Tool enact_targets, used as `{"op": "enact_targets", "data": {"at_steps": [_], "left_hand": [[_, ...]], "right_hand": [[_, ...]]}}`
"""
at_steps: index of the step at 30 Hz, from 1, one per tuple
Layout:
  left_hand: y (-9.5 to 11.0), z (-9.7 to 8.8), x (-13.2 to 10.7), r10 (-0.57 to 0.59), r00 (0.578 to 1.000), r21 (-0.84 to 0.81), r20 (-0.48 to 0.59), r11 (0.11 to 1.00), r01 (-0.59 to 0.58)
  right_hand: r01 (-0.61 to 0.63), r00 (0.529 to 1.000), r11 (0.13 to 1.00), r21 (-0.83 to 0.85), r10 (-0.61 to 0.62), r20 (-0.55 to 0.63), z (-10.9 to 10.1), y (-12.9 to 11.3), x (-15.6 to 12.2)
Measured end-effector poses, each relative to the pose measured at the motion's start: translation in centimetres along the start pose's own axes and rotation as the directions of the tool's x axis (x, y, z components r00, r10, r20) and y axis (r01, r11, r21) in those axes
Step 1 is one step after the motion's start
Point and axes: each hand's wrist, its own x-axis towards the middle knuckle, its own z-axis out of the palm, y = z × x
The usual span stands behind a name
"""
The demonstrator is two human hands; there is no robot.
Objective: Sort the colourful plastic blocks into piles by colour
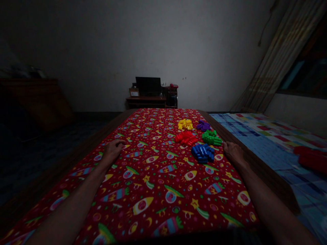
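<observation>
My right hand [232, 150] rests at the cloth's edge, right by the green pile [212, 138]; I can't tell whether a fingertip touches it. A careless sideways nudge there could scatter the green pieces or push them into the blue pile [203, 153], since the heaps sit so close together. Stray red pieces might be hard to spot, because the red pile [186, 138] lies on a red cloth [153, 180] and the light is dim. Round pieces could also roll toward the bare edge of the surface [268, 177].

All five piles are on the right half of the cloth, with the yellow pile [185, 125] and purple pile [203, 126] farthest from me. The pieces look short, smooth and glossy, perhaps plastic. My left hand [113, 150] lies well apart from them. Both hands look released, fingers loosely curled, nothing visible in them.
</observation>
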Motion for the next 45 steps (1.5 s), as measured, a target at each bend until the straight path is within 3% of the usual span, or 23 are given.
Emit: {"op": "enact_targets", "data": {"at_steps": [9,33,37,40,45], "left_hand": [[0.7,-0.3,-0.3,-0.042,0.999,-0.025,0.004,0.999,0.042],[0.1,0.0,0.0,-0.019,1.000,-0.014,0.007,1.000,0.019],[0.2,-0.1,0.0,-0.019,1.000,-0.011,0.015,1.000,0.019],[0.5,-0.3,-0.1,-0.033,0.999,-0.001,0.015,0.999,0.033],[0.6,-0.4,-0.3,-0.016,1.000,-0.009,0.022,1.000,0.016]], "right_hand": [[-0.016,1.000,1.000,-0.019,0.016,0.026,-0.1,-0.1,0.0],[0.000,1.000,1.000,0.011,0.000,0.006,0.0,-0.1,0.0],[-0.026,0.995,0.992,0.120,0.037,-0.092,0.3,0.2,0.4],[-0.046,0.968,0.945,0.324,0.122,-0.219,0.3,0.4,1.1],[0.044,0.978,0.786,0.617,0.092,-0.187,0.9,-0.5,3.5]]}}
